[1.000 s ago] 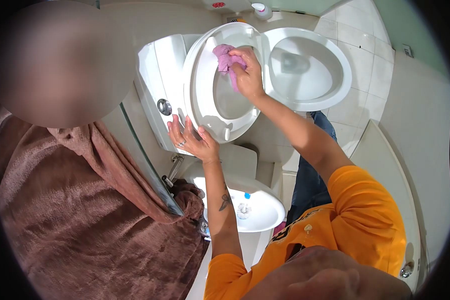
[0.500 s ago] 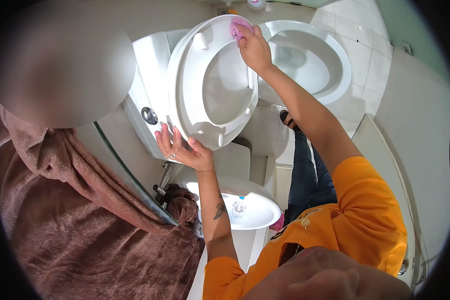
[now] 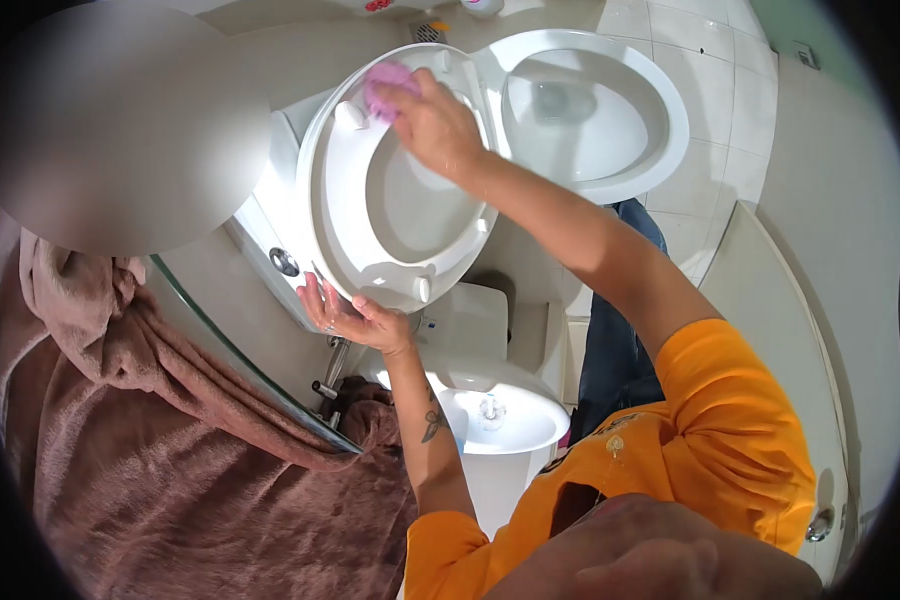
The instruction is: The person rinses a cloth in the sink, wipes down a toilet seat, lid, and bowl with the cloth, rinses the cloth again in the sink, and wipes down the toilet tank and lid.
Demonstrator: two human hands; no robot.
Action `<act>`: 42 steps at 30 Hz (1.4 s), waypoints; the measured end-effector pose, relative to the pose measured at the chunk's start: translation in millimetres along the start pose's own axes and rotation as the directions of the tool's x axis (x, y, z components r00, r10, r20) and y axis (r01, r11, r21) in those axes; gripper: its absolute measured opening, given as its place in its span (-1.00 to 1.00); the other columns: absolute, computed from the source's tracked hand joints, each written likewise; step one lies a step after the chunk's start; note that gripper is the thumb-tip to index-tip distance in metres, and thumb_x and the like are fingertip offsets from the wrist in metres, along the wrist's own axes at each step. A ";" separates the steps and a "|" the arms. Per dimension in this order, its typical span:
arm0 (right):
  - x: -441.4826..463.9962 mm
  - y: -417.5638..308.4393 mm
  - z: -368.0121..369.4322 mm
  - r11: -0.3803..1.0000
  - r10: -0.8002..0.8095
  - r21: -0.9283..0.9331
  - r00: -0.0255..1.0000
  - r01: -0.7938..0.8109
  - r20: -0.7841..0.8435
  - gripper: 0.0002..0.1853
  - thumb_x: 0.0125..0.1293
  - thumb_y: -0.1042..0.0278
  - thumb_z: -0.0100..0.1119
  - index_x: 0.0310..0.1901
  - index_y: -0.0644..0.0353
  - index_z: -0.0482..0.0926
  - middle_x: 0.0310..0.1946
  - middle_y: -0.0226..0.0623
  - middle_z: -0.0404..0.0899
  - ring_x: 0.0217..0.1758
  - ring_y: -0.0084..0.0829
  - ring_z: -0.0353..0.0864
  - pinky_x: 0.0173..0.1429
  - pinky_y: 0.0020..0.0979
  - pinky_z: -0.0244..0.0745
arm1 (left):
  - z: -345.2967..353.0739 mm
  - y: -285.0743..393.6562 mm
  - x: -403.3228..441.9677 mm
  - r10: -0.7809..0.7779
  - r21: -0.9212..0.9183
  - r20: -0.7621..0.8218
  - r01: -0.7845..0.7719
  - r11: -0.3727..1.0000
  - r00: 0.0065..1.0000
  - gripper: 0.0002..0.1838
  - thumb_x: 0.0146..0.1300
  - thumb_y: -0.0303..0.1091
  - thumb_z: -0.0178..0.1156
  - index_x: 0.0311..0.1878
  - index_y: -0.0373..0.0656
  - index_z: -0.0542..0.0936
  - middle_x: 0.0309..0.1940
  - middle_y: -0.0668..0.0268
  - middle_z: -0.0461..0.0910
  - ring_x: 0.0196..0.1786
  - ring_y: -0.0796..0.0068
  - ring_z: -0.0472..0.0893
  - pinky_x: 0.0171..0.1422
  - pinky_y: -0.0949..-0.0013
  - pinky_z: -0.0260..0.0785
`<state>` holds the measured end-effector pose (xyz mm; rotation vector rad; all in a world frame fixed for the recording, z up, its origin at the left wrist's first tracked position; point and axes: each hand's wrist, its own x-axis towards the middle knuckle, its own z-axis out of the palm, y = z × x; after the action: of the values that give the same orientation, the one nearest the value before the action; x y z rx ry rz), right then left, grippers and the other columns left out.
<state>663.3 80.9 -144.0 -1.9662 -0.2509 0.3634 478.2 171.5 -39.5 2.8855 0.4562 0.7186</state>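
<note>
The raised toilet seat [image 3: 355, 215] stands against the toilet lid [image 3: 308, 180], its underside facing me. My right hand [image 3: 435, 125] presses a bunched pink cloth [image 3: 392, 90] onto the upper part of the seat's underside, beside a white bumper. Fingers curl over the cloth and hide part of it. At the lower edge of the lid and seat is my left hand [image 3: 355, 318], palm up, its fingers and thumb spread around the rim. The toilet bowl [image 3: 670, 130] lies to the right, with water inside.
The toilet tank [image 3: 260, 240] with a round flush button is left of the lid. A white washbasin [image 3: 535, 430] sits below my left hand. A brown towel [image 3: 220, 480] hangs over a glass edge at lower left. A floor drain [image 3: 427, 33] is behind the toilet.
My right hand and the pink cloth have moved left and down along the seat. The view has shifted slightly, and my left hand stays at the lower rim.
</note>
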 end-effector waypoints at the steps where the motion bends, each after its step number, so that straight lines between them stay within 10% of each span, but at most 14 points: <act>1: 14.5 22.2 2.3 0.994 0.076 -0.085 0.997 -0.075 -0.001 -0.68 0.13 0.33 0.11 -0.05 -0.16 0.57 -0.03 -0.20 0.42 -0.11 -0.11 0.53 -0.08 -0.17 0.52 | 2.2 -0.3 0.2 0.002 -0.002 0.001 -0.002 1.000 1.000 -0.64 0.41 -0.20 -0.17 0.15 -0.16 0.34 0.19 0.04 0.33 0.29 -0.01 0.24 0.39 -0.11 0.00; 6: 19.5 39.3 -7.0 0.951 0.281 -0.155 0.958 -0.268 0.066 -0.70 0.12 0.35 0.12 -0.07 -0.16 0.59 -0.01 -0.18 0.39 -0.13 -0.13 0.53 -0.07 -0.15 0.51 | 0.6 1.6 0.6 -0.009 0.002 0.012 0.009 1.000 1.000 -0.65 0.40 -0.21 -0.18 0.15 -0.13 0.33 0.18 0.05 0.33 0.28 0.02 0.25 0.40 -0.12 -0.01; 8: -4.4 2.2 -15.2 0.997 -0.030 0.073 0.998 0.027 0.049 -0.64 0.13 0.40 0.09 -0.01 -0.11 0.57 -0.10 -0.18 0.41 -0.20 -0.08 0.54 -0.06 -0.17 0.49 | 2.8 -0.6 -0.3 -0.013 -0.004 0.006 0.013 1.000 1.000 -0.66 0.40 -0.21 -0.19 0.14 -0.14 0.33 0.18 0.05 0.33 0.28 0.03 0.25 0.40 -0.11 -0.01; 12: -9.4 7.4 -6.2 0.991 -0.083 0.110 0.997 0.083 -0.001 -0.66 0.15 0.34 0.09 0.00 -0.14 0.55 -0.11 -0.18 0.41 -0.23 -0.07 0.55 -0.07 -0.15 0.49 | 1.7 3.7 1.2 -0.036 -0.017 0.018 0.037 0.999 0.999 -0.67 0.41 -0.20 -0.20 0.12 -0.15 0.33 0.17 0.07 0.34 0.28 0.03 0.25 0.40 -0.10 0.00; 23: -25.9 143.3 -11.6 0.865 0.494 -0.252 0.820 -0.433 0.287 -0.68 0.22 0.22 -0.02 0.01 -0.12 0.54 -0.11 -0.01 0.45 -0.09 -0.03 0.53 0.00 -0.16 0.46 | 1.9 -2.1 -1.7 -0.043 0.011 0.029 0.042 0.999 0.999 -0.63 0.41 -0.16 -0.20 0.12 -0.19 0.33 0.18 0.08 0.34 0.30 0.03 0.23 0.40 -0.07 0.01; 26: -14.5 137.2 -4.5 0.913 0.407 0.033 0.913 -0.407 0.014 -0.67 0.21 0.21 -0.04 0.01 -0.09 0.53 -0.11 -0.02 0.45 -0.08 -0.02 0.52 0.05 -0.16 0.42 | 3.6 -1.7 -4.4 -0.058 0.011 0.029 0.058 0.998 0.998 -0.62 0.40 -0.15 -0.19 0.12 -0.21 0.33 0.18 0.07 0.34 0.30 0.02 0.24 0.40 -0.07 0.00; 38: -31.5 136.6 -17.4 0.834 0.482 0.148 0.833 -0.531 0.271 -0.63 0.21 0.22 -0.05 0.07 -0.09 0.52 -0.18 -0.07 0.60 -0.06 -0.12 0.56 0.03 -0.22 0.42 | 1.9 -2.6 -3.0 -0.059 -0.045 0.025 0.060 0.997 0.998 -0.64 0.39 -0.17 -0.21 0.12 -0.16 0.32 0.16 0.09 0.36 0.29 0.03 0.24 0.40 -0.06 0.01; 42: 3.6 79.4 -13.3 0.921 0.258 0.268 0.958 -0.284 0.129 -0.64 0.22 0.19 -0.03 0.05 -0.11 0.54 -0.02 -0.15 0.51 -0.13 -0.11 0.57 0.00 -0.23 0.46 | 3.8 1.0 -4.0 -0.089 0.003 0.021 0.089 0.996 0.996 -0.65 0.40 -0.16 -0.20 0.13 -0.14 0.31 0.15 0.10 0.37 0.28 0.04 0.25 0.40 -0.06 0.02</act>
<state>672.3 38.4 -211.9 -1.7016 0.0198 0.6353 476.9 169.1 -44.4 2.8508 0.5798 0.6741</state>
